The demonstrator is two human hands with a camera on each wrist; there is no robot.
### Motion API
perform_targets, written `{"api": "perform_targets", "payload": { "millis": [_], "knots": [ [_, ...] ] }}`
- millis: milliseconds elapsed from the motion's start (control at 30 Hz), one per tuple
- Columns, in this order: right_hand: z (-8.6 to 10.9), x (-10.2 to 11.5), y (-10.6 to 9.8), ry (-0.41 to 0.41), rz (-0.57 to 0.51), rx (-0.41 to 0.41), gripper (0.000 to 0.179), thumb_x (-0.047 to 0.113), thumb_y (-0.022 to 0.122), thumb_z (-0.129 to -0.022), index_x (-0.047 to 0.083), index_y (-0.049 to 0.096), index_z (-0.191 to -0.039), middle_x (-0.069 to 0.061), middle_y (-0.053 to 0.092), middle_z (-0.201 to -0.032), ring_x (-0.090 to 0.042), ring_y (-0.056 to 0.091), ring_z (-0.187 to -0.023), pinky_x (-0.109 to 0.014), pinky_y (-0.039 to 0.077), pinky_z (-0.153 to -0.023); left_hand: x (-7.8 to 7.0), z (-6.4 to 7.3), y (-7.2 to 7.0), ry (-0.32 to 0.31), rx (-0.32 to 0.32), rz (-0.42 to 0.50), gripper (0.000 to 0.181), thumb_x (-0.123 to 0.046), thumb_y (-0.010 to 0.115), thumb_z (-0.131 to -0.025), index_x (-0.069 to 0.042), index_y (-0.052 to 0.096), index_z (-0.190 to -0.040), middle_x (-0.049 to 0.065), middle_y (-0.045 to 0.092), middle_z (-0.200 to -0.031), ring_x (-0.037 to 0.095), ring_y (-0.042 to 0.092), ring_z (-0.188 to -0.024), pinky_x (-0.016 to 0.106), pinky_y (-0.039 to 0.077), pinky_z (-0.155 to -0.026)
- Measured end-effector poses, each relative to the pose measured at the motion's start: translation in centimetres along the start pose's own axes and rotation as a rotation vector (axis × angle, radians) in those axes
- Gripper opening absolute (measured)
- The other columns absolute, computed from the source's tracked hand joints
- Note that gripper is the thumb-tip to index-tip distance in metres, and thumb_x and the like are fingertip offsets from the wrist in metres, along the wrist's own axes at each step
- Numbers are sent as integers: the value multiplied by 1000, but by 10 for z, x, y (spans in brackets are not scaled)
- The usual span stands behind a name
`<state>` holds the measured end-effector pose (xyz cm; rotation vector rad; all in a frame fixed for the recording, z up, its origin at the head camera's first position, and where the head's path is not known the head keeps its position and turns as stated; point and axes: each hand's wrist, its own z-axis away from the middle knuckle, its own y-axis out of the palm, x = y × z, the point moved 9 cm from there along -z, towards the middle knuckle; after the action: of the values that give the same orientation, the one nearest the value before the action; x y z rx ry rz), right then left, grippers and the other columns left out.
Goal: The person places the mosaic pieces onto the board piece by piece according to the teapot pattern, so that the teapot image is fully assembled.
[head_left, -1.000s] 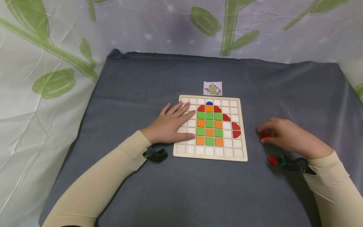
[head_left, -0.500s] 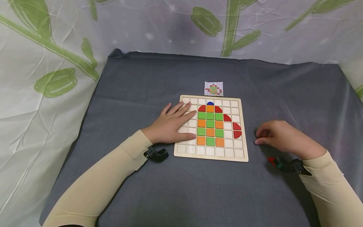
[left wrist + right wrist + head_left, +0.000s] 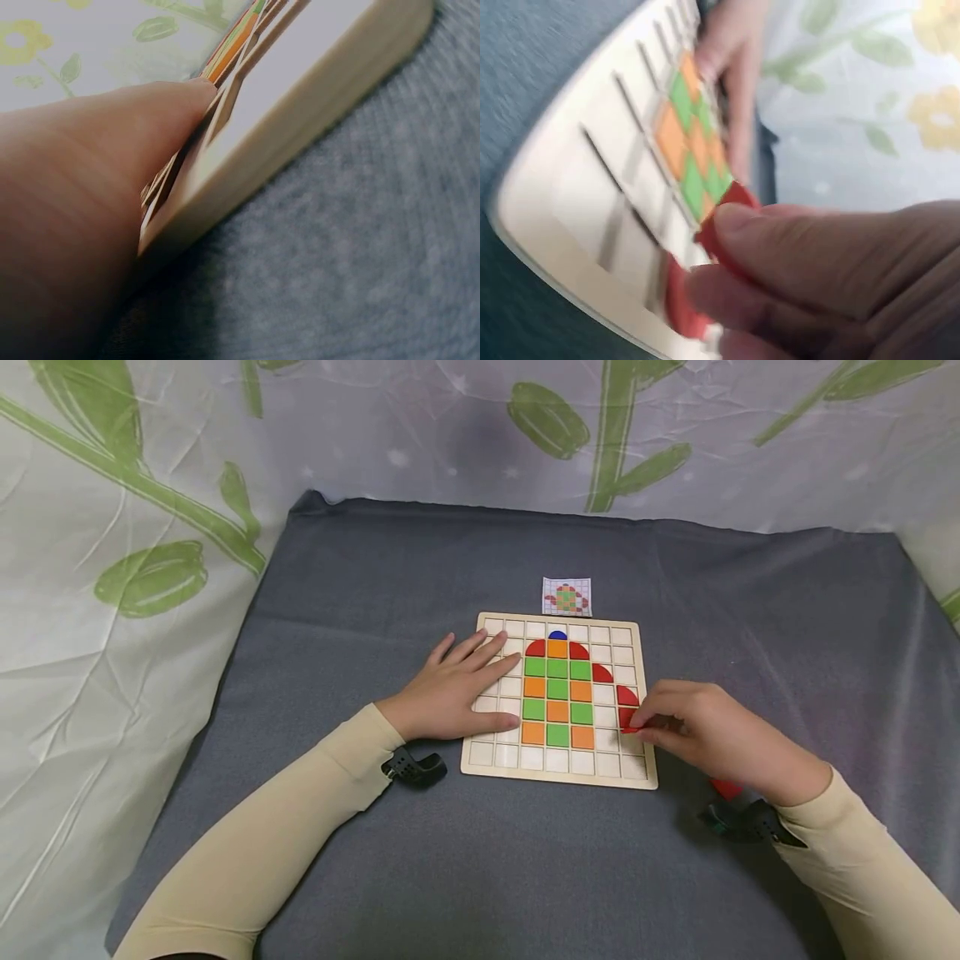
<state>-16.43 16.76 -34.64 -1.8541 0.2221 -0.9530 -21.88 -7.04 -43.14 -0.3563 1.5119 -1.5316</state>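
My left hand (image 3: 456, 692) lies flat with spread fingers on the left part of a wooden grid board (image 3: 517, 772). In the left wrist view its thumb (image 3: 150, 120) rests along the board's edge. My right hand (image 3: 720, 731) is over the board's right edge and pinches a red tile (image 3: 731, 225) between thumb and fingers. Two red quarter-circle tiles (image 3: 627, 696) lie in the right column, close to the fingertips. Orange and green squares (image 3: 557, 712) fill the middle cells, with red curved tiles (image 3: 535, 648) and a blue half-circle tile (image 3: 557, 635) above them.
A small printed pattern card (image 3: 567, 597) lies behind the board. Another red piece (image 3: 726, 788) rests on the grey cloth (image 3: 450, 877), partly hidden by my right wrist and its black strap (image 3: 750, 822). A leaf-patterned curtain (image 3: 435, 435) hangs behind the table.
My right hand has moved left from the cloth beside the board to over its right column, bringing the red tile with it. The left hand has stayed in place.
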Motion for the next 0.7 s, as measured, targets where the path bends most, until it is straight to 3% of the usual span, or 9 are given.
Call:
{"api": "perform_targets", "payload": {
  "millis": [200,467,700],
  "knots": [
    [-6,9,17,-41,14,16,32,-2,92,-76,21,79,-95,13,69,-97,-1,60,-83,-21,55,-70,1,0,1,2,-2,3,92,-82,44,-96,-32,20,-170,-5,-1,-178,17,-9,-163,56,-10,-127],
    [-3,15,29,-126,54,26,33,-6,93,-72,18,81,-92,10,69,-100,-3,64,-89,-11,50,-79,1,-1,1,6,-6,2,93,-82,45,-96,-31,20,-170,-4,0,-178,18,-9,-163,56,-10,-127],
    [-1,13,32,-132,81,39,32,-9,91,-71,13,83,-93,5,71,-104,-8,66,-93,-24,57,-79,2,-1,2,4,-4,3,93,-82,44,-96,-31,20,-170,-4,0,-178,17,-9,-163,56,-10,-127]
  ]
}}
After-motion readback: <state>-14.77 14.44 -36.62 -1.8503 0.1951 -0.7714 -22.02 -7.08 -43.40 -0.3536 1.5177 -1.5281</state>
